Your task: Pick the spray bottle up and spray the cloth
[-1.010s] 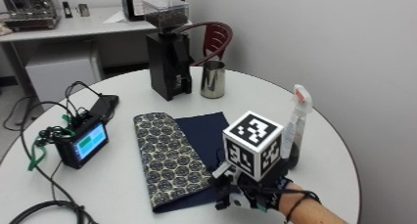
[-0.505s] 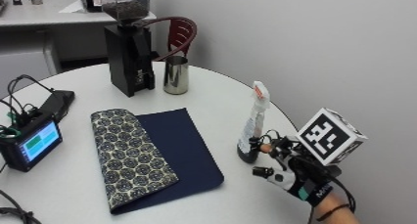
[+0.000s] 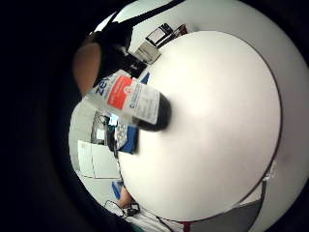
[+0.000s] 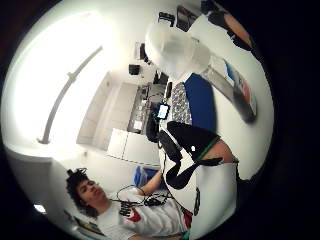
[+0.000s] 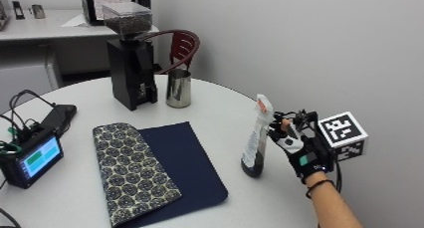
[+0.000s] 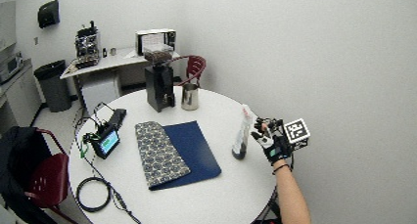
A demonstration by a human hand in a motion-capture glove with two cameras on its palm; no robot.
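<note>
- The outside view shows the spray bottle (image 5: 255, 141) standing upright on the round white table (image 5: 218, 96), well to the right of the cloth (image 5: 156, 171) and near the table's edge; the gloved right hand (image 5: 301, 148) is raised just beside the bottle, on its far side from the cloth.
- Only the little finger side palm view shows the bottle's label: a red patch and blue lettering on a pale body (image 3: 128, 99), with a dark base resting on the table.
- The thumb side palm view shows the bottle's whitish cap (image 4: 172, 47) close to the palm, and the cloth beyond the bottle.
- The fingers (image 5: 281, 131) reach toward the bottle's upper part, fingertips at or touching it; I cannot tell whether they are gripping it.
- The bottle is tall and slim, pale above and dark at the bottom.
- The cloth lies flat, dark blue with a patterned folded strip along the side away from the bottle.
</note>
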